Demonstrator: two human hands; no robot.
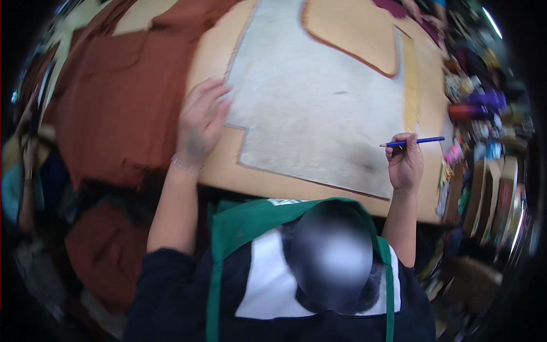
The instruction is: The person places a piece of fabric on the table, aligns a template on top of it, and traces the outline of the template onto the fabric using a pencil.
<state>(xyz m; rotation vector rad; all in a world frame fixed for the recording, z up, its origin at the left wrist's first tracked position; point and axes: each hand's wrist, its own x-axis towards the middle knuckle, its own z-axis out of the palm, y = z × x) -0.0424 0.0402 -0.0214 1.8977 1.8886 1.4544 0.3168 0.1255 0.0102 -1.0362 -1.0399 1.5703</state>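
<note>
A large pale grey pattern piece [319, 114] lies flat on the tan table, with thin strips of rust-brown cloth showing along its lower edge and curved cutout. My left hand [199, 122] is open, fingers extended and a little blurred, at the pattern's left edge; whether it touches is hard to tell. Between the fingers of my right hand [407, 165] is a blue pencil [430, 139], held sideways above the pattern's right edge, its tip pointing left. A yellow strip [409, 85] runs along the pattern's right side, just beyond that hand.
Rust-brown fabric [122, 108] is heaped over the left of the tan table [219, 171]. Boxes [490, 194] and a purple item [484, 104] crowd the right side. Another person's hands [424, 14] are at maroon cloth [396, 8], top right. Someone else is at far left.
</note>
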